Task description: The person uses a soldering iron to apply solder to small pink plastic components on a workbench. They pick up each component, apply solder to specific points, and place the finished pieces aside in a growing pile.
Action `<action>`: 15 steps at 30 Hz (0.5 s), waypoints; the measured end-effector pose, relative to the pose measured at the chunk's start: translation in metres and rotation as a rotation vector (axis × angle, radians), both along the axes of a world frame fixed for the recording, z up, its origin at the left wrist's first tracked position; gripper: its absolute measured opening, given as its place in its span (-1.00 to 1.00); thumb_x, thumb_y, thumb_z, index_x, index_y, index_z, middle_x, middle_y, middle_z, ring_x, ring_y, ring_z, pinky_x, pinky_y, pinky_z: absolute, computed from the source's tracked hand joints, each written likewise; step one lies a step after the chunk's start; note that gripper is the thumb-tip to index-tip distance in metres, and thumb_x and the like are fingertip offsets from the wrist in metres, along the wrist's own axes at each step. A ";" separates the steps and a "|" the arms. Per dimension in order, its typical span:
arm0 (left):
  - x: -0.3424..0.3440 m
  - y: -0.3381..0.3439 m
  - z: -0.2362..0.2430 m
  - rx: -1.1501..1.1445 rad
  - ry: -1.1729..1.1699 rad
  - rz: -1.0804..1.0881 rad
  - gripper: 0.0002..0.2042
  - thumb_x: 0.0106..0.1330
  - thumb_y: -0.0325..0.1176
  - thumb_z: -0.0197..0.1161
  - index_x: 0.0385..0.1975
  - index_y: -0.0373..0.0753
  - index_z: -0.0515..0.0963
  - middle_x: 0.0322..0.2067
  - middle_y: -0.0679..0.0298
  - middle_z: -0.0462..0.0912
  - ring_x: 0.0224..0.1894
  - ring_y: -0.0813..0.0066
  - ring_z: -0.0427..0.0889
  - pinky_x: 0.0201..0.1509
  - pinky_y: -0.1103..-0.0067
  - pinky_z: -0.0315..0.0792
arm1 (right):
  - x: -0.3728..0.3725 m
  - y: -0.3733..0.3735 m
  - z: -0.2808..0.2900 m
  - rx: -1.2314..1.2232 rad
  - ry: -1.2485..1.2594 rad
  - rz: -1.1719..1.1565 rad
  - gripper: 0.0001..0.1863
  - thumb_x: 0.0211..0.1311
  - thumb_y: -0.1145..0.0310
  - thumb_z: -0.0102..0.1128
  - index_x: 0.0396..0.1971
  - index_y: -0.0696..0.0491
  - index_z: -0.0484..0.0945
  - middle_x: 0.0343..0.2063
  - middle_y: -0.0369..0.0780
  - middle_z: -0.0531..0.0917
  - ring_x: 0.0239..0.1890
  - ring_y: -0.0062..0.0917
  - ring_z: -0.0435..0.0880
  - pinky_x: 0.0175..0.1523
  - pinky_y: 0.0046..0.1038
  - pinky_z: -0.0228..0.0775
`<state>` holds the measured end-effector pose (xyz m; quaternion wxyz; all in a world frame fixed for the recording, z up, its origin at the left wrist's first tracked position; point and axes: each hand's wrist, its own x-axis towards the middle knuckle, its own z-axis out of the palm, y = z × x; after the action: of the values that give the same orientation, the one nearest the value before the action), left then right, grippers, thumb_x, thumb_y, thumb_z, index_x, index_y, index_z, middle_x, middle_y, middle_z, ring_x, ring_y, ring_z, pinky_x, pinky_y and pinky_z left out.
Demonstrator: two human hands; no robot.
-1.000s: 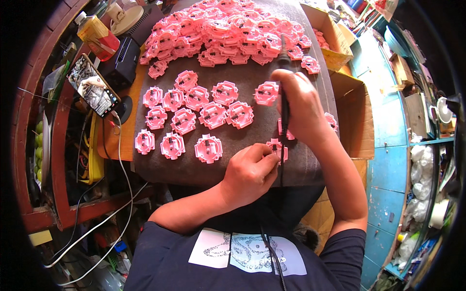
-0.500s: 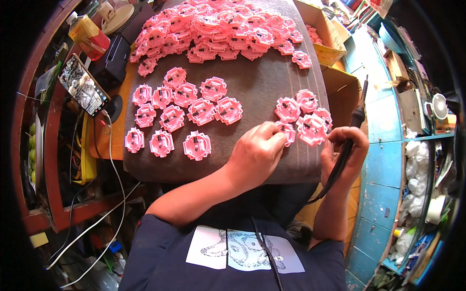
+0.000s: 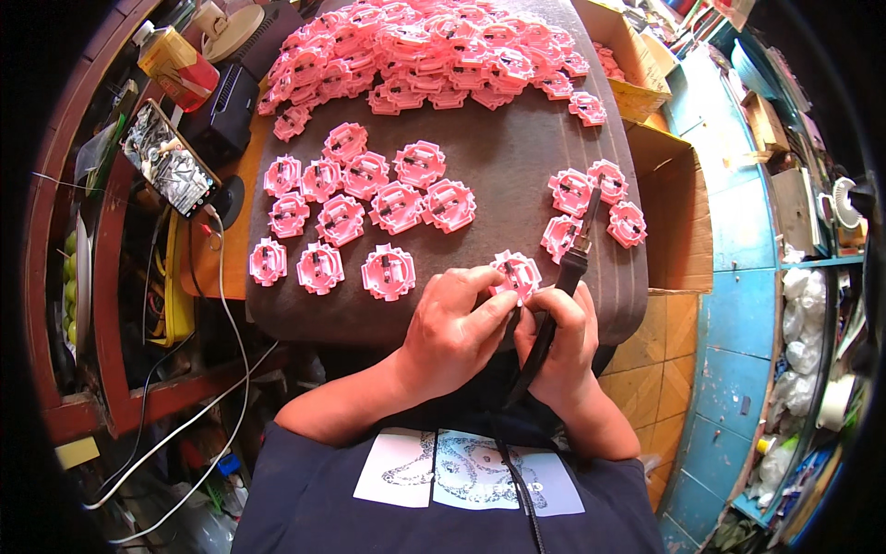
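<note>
Head view: I can see a person's two bare hands close together at the near edge of the dark table point(image 3: 503, 157). The left hand point(image 3: 457, 319) has its thumb and first finger pinched on a round pink part point(image 3: 515, 274) with small bumps around its rim. That part is up against the near edge, a bit to the right of the middle. The right hand point(image 3: 563, 337) has its fingers curled around a black pen-like tool point(image 3: 570, 268). Its thin tip points to the far edge. Some of its fingertips are right by the pink part, but I can't tell if they touch it.

Four more pink parts point(image 3: 571, 191) sit close together near the right edge, and the tool's tip shows in front of them. Twelve others point(image 3: 397, 206) are spread out toward the left edge, with dark bits in their middles. A big pink heap point(image 3: 415, 55) fills the far edge. Past the left edge, a phone point(image 3: 171, 159) leans on a stand. Past the right edge is an open brown box point(image 3: 678, 217).
</note>
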<state>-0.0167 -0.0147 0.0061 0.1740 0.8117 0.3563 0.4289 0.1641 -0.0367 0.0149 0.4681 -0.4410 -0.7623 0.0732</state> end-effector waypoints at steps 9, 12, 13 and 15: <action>-0.003 0.007 0.010 -0.046 -0.009 -0.041 -0.62 0.08 -0.61 0.48 -0.05 -0.20 0.70 -0.06 0.18 0.68 -0.21 0.26 0.65 -0.11 0.37 0.46 | 0.003 0.003 0.004 -0.072 0.071 0.106 -0.47 0.10 0.74 0.29 0.10 0.15 0.42 -0.24 -0.09 0.62 -0.37 -0.20 0.56 -0.18 -0.21 0.41; -0.002 0.006 0.009 -0.083 -0.050 -0.034 -0.65 0.11 -0.60 0.47 -0.08 -0.17 0.73 -0.09 0.24 0.69 -0.23 0.31 0.65 -0.13 0.40 0.44 | 0.007 0.003 0.001 -0.152 0.131 0.118 -0.59 0.26 0.71 0.27 0.08 0.16 0.43 -0.25 -0.14 0.62 -0.28 -0.44 0.60 -0.14 -0.44 0.51; -0.002 0.007 0.008 -0.077 -0.037 -0.035 -0.67 0.12 -0.59 0.47 -0.09 -0.17 0.72 -0.09 0.24 0.69 -0.22 0.30 0.65 -0.13 0.40 0.43 | 0.007 0.002 -0.001 -0.160 0.144 0.112 -0.58 0.26 0.71 0.27 0.09 0.16 0.43 -0.24 -0.14 0.62 -0.27 -0.44 0.60 -0.13 -0.45 0.51; -0.002 0.009 0.007 -0.065 -0.011 -0.039 -0.70 0.16 -0.57 0.47 -0.10 -0.16 0.71 -0.10 0.24 0.69 -0.22 0.28 0.65 -0.13 0.40 0.43 | 0.007 0.002 -0.004 -0.176 0.167 0.099 -0.57 0.26 0.71 0.28 0.11 0.15 0.43 -0.23 -0.15 0.62 -0.26 -0.46 0.61 -0.11 -0.45 0.51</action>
<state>-0.0189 -0.0053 0.0135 0.2105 0.8100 0.3534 0.4180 0.1714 -0.0347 0.0112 0.4854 -0.4344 -0.7320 0.1995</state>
